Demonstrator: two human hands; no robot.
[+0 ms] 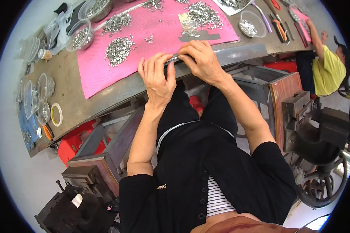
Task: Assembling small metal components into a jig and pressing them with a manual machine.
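Note:
At the front edge of the bench, my left hand point(158, 79) and my right hand point(203, 62) are close together. Their fingertips pinch a small dark metal piece point(174, 57), mostly covered by the fingers, so its exact kind does not show. Beneath and beyond them lies a pink mat point(151, 29). On it, left of my hands, sits a pile of small silvery metal parts point(119, 51). Beyond my right hand are a bigger pile of such parts point(204, 15), a cluster of thin metal pieces point(191, 28) and a dark grey strip point(199, 36).
Clear tubs of parts stand left point(81, 35) and right point(252, 25). A tape roll point(56, 114) is at the left edge. Orange-handled pliers point(279, 30) lie right. Black vises point(76, 204) flank me below. A person in a yellow shirt point(328, 72) sits far right.

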